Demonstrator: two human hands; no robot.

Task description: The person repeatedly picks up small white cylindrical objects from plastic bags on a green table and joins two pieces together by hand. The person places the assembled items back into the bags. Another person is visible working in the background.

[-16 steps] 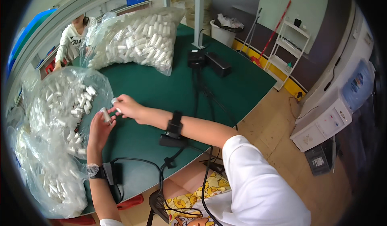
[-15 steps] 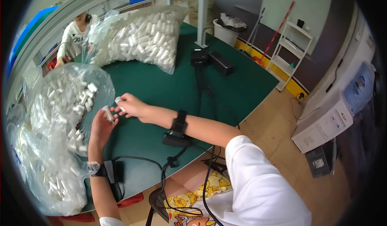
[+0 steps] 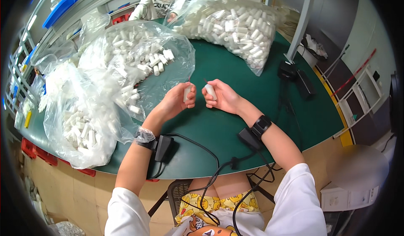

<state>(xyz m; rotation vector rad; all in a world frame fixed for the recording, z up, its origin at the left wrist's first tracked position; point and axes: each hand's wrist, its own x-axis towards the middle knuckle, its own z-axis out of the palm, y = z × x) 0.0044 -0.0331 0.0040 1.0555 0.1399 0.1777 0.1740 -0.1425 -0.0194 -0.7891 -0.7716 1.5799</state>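
Observation:
My left hand [image 3: 174, 99] is closed around a small white cylinder [image 3: 187, 93], held upright with a thin dark tip at its top. Across a narrow gap, my right hand [image 3: 225, 96] grips a similar white cylinder [image 3: 211, 92], tilted, also with a thin dark tip. Both hands are above the green table [image 3: 235, 139]. Left of them, many loose white cylinders [image 3: 156, 63] lie at the mouth of an open clear plastic bag [image 3: 179, 46]. A nearer clear bag [image 3: 54, 122] holds more of the same pieces.
A large bag of white cylinders [image 3: 240, 30] lies at the back, beside a metal post [image 3: 301, 25]. Black boxes [image 3: 305, 84] sit to the right. Cables [image 3: 210, 179] run from my wrist devices over the table edge. Another person [image 3: 162, 2] is across the table.
My view has swung left. My hands were close together at the bag's edge; now they are apart, each with a white cylinder upright or tilted in its fingers.

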